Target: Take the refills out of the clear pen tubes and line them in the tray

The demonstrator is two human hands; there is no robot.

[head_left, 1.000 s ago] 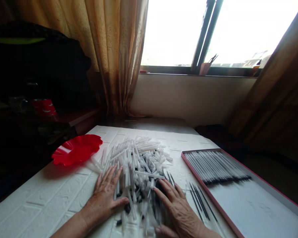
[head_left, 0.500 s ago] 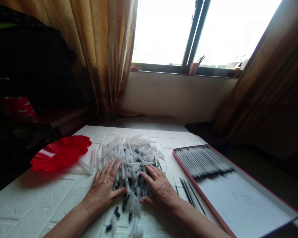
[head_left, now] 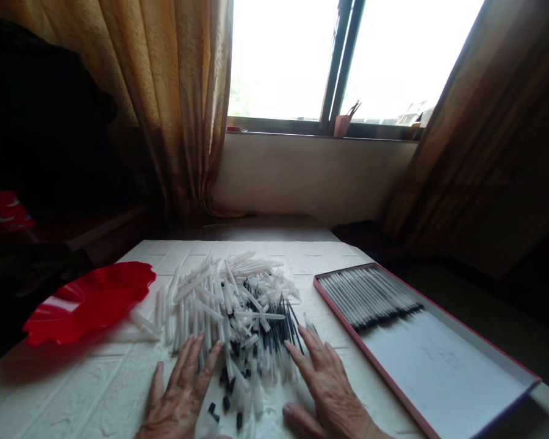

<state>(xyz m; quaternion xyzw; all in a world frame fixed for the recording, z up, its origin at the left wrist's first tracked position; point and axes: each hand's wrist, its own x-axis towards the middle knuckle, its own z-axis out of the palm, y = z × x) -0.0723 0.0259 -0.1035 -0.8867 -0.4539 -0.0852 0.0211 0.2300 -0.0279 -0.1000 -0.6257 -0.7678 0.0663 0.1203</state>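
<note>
Left grip (head_left: 176,396) and right grip (head_left: 327,381) both released, fingers splayed; white tubes (head_left: 201,310) heap beyond and between them; dark rods (head_left: 279,324) nearer the right, near ends blurred; left thumb mostly cut off

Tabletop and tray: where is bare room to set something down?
Free: the tabletop left of the left hand, nearer than the red dish; the tray, nearer than its row of sticks. Crowded: ahead of the left hand and right hand, with heaped tubes; black pieces lie between.
</note>
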